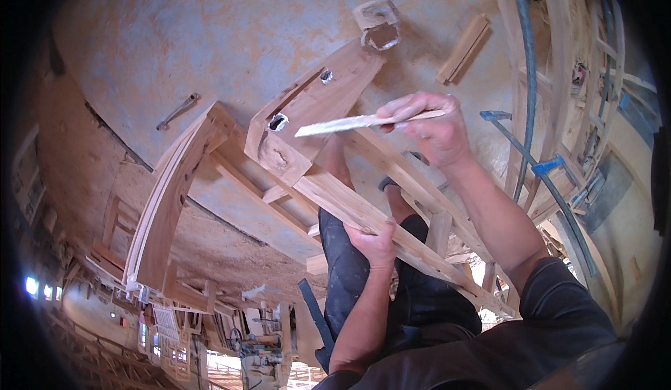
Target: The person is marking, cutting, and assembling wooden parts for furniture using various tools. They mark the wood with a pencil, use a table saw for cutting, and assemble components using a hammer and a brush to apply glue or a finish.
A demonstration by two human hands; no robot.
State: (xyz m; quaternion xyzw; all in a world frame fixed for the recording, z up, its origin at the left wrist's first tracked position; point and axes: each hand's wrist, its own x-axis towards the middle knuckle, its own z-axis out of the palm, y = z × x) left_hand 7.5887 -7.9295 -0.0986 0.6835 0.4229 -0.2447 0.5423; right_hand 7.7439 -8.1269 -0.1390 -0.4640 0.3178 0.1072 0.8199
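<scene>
My right hand (pixel 430 122) pinches a thin flat wooden stick (pixel 341 125) coated in white paste, which looks like glue. Its tip is over the wide wooden board (pixel 335 94), near a hole (pixel 278 122) rimmed with white. A second white-rimmed hole (pixel 326 76) lies farther up the board. My left hand (pixel 372 240) grips a long wooden rail (pixel 341 193) that slants across my lap. The rail meets the board's near end; whether they are joined I cannot tell.
A pot-like container (pixel 378 23) touches the board's far end. Wooden block (pixel 464 49) and metal tool (pixel 178 112) lie on the floor. A wooden frame (pixel 251 180) with a curved panel (pixel 168 206) stands left. Blue-fitted bar clamps (pixel 548 167) and long timbers (pixel 558 75) line the right.
</scene>
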